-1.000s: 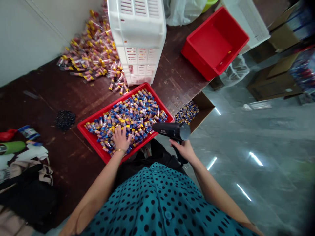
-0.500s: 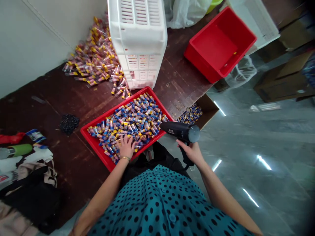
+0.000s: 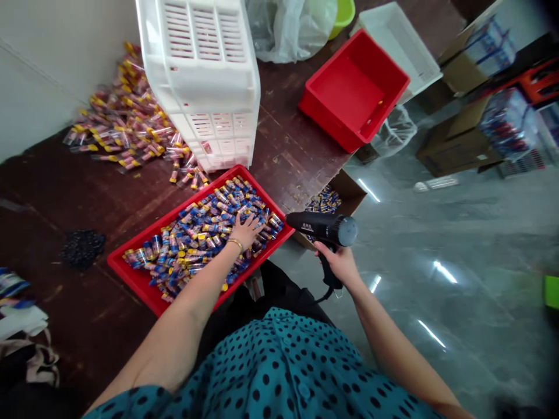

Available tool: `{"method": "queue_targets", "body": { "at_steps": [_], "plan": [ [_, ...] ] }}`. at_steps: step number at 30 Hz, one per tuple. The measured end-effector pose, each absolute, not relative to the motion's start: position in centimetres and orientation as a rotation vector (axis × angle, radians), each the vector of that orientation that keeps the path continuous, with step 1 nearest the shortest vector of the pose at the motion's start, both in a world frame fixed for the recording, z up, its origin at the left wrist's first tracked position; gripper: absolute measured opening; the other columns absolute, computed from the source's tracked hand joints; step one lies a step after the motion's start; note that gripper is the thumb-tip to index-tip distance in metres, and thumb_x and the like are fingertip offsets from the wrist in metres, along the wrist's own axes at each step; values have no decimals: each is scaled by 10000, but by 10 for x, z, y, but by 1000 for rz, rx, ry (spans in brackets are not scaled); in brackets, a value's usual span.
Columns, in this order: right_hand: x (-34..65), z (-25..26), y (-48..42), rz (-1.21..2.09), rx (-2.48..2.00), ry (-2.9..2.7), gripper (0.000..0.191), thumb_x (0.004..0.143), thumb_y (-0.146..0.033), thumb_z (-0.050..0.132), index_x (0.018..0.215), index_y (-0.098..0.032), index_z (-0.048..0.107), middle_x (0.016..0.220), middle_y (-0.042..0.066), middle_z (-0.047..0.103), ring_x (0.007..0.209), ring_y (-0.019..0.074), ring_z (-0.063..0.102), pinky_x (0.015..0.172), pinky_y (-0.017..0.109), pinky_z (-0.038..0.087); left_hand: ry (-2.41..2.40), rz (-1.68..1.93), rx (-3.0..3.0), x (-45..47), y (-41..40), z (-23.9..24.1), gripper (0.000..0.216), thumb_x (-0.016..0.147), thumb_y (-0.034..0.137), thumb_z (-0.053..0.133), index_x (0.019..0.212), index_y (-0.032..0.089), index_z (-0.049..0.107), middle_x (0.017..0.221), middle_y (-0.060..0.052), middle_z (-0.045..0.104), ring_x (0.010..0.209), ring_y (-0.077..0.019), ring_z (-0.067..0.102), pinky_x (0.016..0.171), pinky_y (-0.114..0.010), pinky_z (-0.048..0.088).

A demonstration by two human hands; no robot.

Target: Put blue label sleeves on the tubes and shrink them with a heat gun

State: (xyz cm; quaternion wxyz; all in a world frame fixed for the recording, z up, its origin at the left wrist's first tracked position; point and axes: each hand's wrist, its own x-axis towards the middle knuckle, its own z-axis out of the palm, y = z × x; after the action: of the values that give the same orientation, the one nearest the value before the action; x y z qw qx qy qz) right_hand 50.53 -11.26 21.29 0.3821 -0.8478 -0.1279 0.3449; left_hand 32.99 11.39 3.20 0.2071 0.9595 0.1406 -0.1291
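A shallow red tray (image 3: 136, 289) holds a layer of small blue-and-yellow capped tubes (image 3: 187, 247) in clear wrap. My left hand (image 3: 245, 233), a bangle at its wrist, lies on the tubes in the tray's right half with fingers spread. In my right hand (image 3: 343, 265) is the handle of a black hair dryer (image 3: 315, 226), fingers wrapped around it. The dryer's nozzle points left and reaches the tray's right rim, near the tubes there. A cord hangs from the handle's bottom.
Behind the tray stands a white slatted crate (image 3: 205, 87), with a heap of pink-and-yellow wrapped tubes (image 3: 126, 128) to its left. A deep red bin (image 3: 356, 87) sits back right. Below the table edge, a cardboard box (image 3: 349, 195) contains more tubes. Black beads (image 3: 82, 247) lie at left.
My left hand has moved right and farther back across the tubes, its fingers now spread near the nozzle. The view has shifted right. My right hand still grips the dryer.
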Motion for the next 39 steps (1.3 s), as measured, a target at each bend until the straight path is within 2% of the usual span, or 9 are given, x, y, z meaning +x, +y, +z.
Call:
{"method": "queue_targets", "body": {
  "at_steps": [5, 9, 12, 18, 22, 28, 32, 36, 39],
  "plan": [
    [488, 215, -114, 979, -2101, -354, 393, 750, -537, 702, 794, -147, 690, 662, 74, 702, 578, 202, 635, 558, 295, 495, 271, -442, 2607, 256, 114, 42, 356, 859, 178, 512, 1101, 320, 731, 1414, -67, 570, 1437, -276, 322, 1178, -607, 39],
    [474, 211, -121, 1103, -2019, -529, 334, 781, -489, 683, 756, -157, 693, 676, 54, 702, 646, 209, 643, 624, 302, 507, 408, -424, 2603, 194, 98, 53, 352, 886, 228, 504, 1145, 345, 712, 1473, -50, 511, 1448, -291, 306, 1182, -604, 50],
    [474, 209, -124, 972, -2105, -587, 321, 780, -480, 680, 780, -160, 707, 716, 54, 713, 680, 218, 644, 654, 313, 512, 619, -302, 2610, 154, 87, 61, 354, 904, 295, 500, 1205, 329, 683, 1489, -71, 490, 1459, -308, 280, 1181, -601, 73],
    [473, 218, -123, 1187, -2033, -438, 385, 767, -522, 690, 832, -143, 691, 650, 55, 688, 572, 184, 625, 539, 267, 466, 1306, -74, 2504, 92, 53, 77, 394, 921, 331, 463, 1238, 198, 656, 1511, -169, 432, 1464, -340, 248, 1163, -601, 138],
    [466, 213, -124, 965, -2179, -407, 422, 740, -560, 693, 715, -139, 681, 629, 71, 687, 591, 196, 636, 571, 277, 477, 1506, -36, 2367, 63, 30, 80, 422, 914, 317, 461, 1303, 236, 603, 1537, -147, 389, 1449, -342, 274, 1143, -606, 180],
    [485, 208, -122, 766, -2224, -365, 485, 733, -590, 690, 842, -118, 702, 685, 104, 716, 607, 217, 667, 546, 281, 493, 1541, -90, 2366, 36, 8, 76, 411, 925, 307, 431, 1235, 140, 643, 1500, -209, 421, 1416, -336, 326, 1144, -590, 153],
    [479, 219, -123, 903, -2164, -366, 477, 742, -574, 693, 906, -126, 690, 693, 91, 711, 577, 207, 650, 504, 279, 483, 1581, -91, 2337, 17, 5, 75, 410, 920, 310, 433, 1248, 165, 633, 1517, -183, 404, 1422, -322, 311, 1148, -580, 147],
    [434, 223, -129, 1027, -2177, -571, 386, 763, -523, 697, 723, -140, 670, 638, 71, 682, 572, 187, 615, 532, 272, 466, 1606, -140, 2310, -4, 7, 76, 411, 917, 324, 430, 1225, 159, 647, 1500, -185, 419, 1411, -326, 324, 1147, -575, 162],
    [396, 220, -131, 1259, -2041, -693, 355, 795, -495, 675, 724, -147, 668, 667, 60, 694, 617, 187, 621, 580, 276, 483, 1605, -199, 2314, -19, 8, 77, 405, 910, 314, 436, 1200, 144, 663, 1493, -202, 422, 1398, -340, 338, 1137, -582, 188]
  ]
}}
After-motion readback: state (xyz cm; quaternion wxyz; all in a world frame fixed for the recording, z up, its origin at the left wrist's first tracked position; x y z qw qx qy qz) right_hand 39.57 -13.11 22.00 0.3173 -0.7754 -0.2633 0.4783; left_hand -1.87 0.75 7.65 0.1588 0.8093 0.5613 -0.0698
